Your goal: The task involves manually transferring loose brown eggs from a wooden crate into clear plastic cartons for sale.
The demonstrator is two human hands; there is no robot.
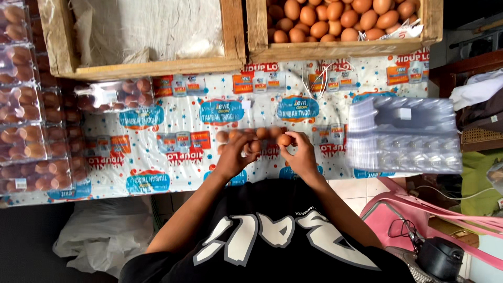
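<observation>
My left hand (pixel 234 157) and my right hand (pixel 300 154) rest close together on a printed table cover (pixel 173 112). Each hand grips brown eggs. The left holds an egg (pixel 254 146) near its fingertips, and the right pinches another egg (pixel 284 140). Between and just beyond the hands lies a clear plastic egg carton (pixel 246 135) with several brown eggs in it, partly hidden by my fingers.
A wooden crate (pixel 340 50) full of brown eggs stands at the top right; another crate (pixel 141 65) lined with cloth stands at the top left. A stack of clear cartons (pixel 403 133) lies right. Filled cartons (pixel 23 105) are piled left; one (pixel 115 94) lies alone.
</observation>
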